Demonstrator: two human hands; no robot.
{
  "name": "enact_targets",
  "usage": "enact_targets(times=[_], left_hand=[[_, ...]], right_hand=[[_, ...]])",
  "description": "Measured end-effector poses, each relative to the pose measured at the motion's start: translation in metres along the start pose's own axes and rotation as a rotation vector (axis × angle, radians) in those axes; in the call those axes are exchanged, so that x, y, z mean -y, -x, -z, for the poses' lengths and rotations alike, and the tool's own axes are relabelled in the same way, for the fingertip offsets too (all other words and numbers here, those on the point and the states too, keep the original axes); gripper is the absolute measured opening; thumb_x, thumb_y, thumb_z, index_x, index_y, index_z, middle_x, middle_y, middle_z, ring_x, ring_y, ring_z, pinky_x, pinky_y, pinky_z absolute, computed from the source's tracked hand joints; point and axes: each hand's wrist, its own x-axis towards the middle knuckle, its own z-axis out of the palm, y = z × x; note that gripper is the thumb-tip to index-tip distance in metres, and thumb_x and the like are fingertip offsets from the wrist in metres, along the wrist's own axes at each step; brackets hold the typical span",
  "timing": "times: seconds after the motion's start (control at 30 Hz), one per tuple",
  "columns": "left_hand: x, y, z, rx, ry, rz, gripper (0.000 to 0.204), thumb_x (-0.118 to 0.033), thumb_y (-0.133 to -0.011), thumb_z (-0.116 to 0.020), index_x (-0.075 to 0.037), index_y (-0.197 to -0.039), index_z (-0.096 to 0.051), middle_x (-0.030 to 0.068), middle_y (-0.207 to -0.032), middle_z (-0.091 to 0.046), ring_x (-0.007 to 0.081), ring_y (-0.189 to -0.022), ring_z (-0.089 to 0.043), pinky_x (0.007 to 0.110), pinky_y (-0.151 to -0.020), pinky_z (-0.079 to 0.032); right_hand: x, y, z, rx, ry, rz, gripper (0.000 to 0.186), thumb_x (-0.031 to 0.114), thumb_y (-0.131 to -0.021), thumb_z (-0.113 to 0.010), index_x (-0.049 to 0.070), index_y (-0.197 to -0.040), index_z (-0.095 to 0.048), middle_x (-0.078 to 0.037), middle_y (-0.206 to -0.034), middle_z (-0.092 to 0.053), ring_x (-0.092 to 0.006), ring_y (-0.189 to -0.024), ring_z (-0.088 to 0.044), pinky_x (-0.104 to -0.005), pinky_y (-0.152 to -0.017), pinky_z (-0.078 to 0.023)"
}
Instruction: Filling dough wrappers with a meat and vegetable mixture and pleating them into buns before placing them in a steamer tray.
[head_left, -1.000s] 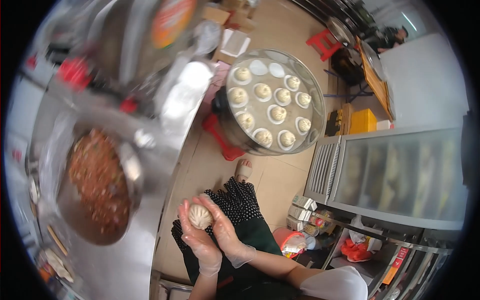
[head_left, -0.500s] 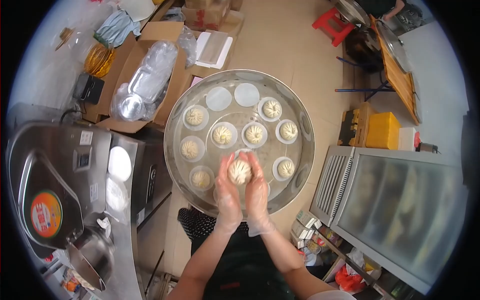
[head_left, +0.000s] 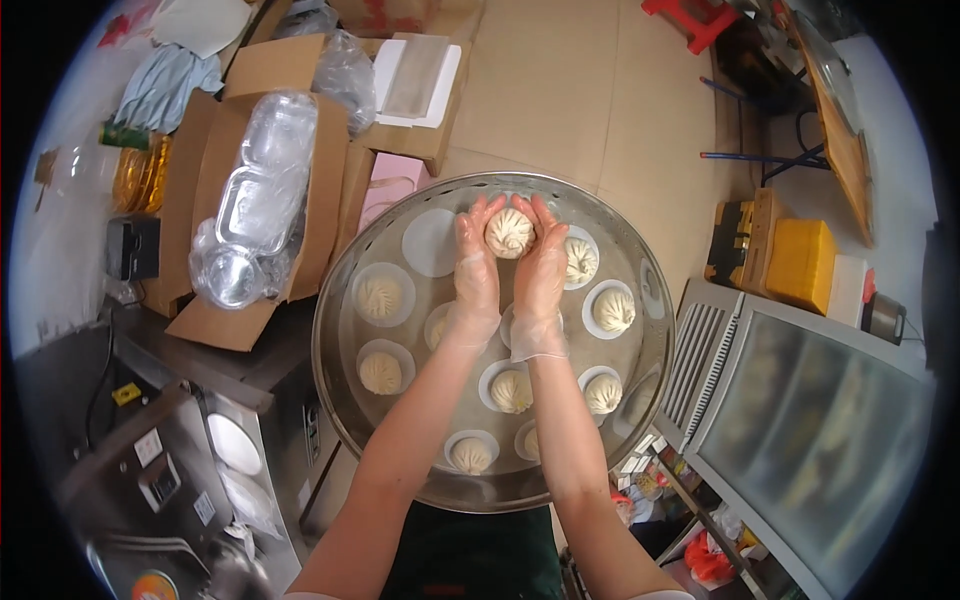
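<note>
A pleated steamed bun (head_left: pixel 510 234) of pale raw dough sits cupped between my left hand (head_left: pixel 477 270) and my right hand (head_left: pixel 541 278), pleats facing up. Both hands wear clear plastic gloves. They are over the far part of a round metal steamer tray (head_left: pixel 425 302). Several more pleated buns lie in it on white paper rounds, such as one bun (head_left: pixel 379 298) at the left and another bun (head_left: pixel 614 311) at the right. Left of my hands lies a bare paper round (head_left: pixel 427 242). My hands and forearms partly cover other buns and paper rounds.
Left of the steamer stands an open cardboard box (head_left: pixel 180 200) of clear plastic containers (head_left: pixel 258 205), beside a pink box (head_left: pixel 393 186). A steel appliance (head_left: pixel 150 470) is at the lower left. A glass-topped freezer (head_left: pixel 800 430) stands at the right, near a yellow box (head_left: pixel 803 265).
My hands have carried the bun away from me, from the near part of the steamer to its far edge. The whole view has also shifted, so the steamer sits lower in it.
</note>
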Motion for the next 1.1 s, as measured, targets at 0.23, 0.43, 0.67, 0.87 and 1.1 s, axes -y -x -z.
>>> enact_targets(times=[0.23, 0.43, 0.67, 0.87, 1.1], left_hand=[[0.014, -0.024, 0.012, 0.024, -0.024, 0.060, 0.098, -0.072, -0.098, -0.024, 0.011, -0.151, -0.018, 0.0237, -0.151, -0.036, 0.0269, -0.144, -0.029, 0.039, -0.120, -0.015], [-0.032, 0.020, 0.053, -0.226, -0.361, -0.099, 0.042, -0.023, -0.101, -0.058, 0.001, -0.135, -0.050, 0.0157, -0.131, -0.056, 0.0224, -0.124, -0.055, 0.032, -0.103, -0.044], [-0.050, 0.017, 0.082, -0.417, -1.282, -0.251, 0.030, 0.000, -0.087, -0.063, -0.001, -0.116, -0.059, 0.0183, -0.110, -0.065, 0.0310, -0.092, -0.065, 0.038, -0.075, -0.052], [-0.068, 0.046, 0.061, -0.370, -1.112, -0.325, 0.019, 0.000, -0.086, -0.066, -0.001, -0.105, -0.064, 0.0168, -0.096, -0.068, 0.0245, -0.071, -0.064, 0.036, -0.064, -0.050], [-0.108, 0.127, 0.081, -0.601, -0.518, -0.029, 0.031, -0.029, -0.100, -0.061, -0.001, -0.113, -0.064, 0.0098, -0.100, -0.070, 0.0149, -0.088, -0.066, 0.028, -0.077, -0.051]], right_hand=[[-0.029, -0.023, 0.007, -0.073, 0.038, 0.006, 0.075, 0.052, -0.106, -0.029, -0.012, -0.145, -0.033, -0.019, -0.135, -0.056, -0.0248, -0.130, -0.047, -0.0372, -0.114, -0.032], [-0.002, 0.031, -0.003, -0.297, 0.458, 0.188, 0.041, 0.021, -0.100, -0.059, -0.006, -0.131, -0.054, -0.012, -0.122, -0.066, -0.0214, -0.108, -0.063, -0.0367, -0.096, -0.048], [-0.036, 0.054, -0.047, -0.259, 0.949, -0.226, 0.041, 0.021, -0.083, -0.078, 0.000, -0.114, -0.062, -0.012, -0.091, -0.073, -0.0261, -0.083, -0.071, -0.0396, -0.077, -0.053], [-0.053, 0.037, -0.055, -0.407, 0.998, -0.075, 0.033, 0.016, -0.080, -0.078, 0.004, -0.107, -0.065, -0.010, -0.083, -0.071, -0.0274, -0.074, -0.069, -0.0398, -0.072, -0.052], [0.014, 0.112, -0.058, 0.013, 0.882, 0.333, 0.020, -0.011, -0.084, -0.062, -0.002, -0.101, -0.068, -0.013, -0.094, -0.064, -0.0227, -0.090, -0.064, -0.0346, -0.076, -0.052]])
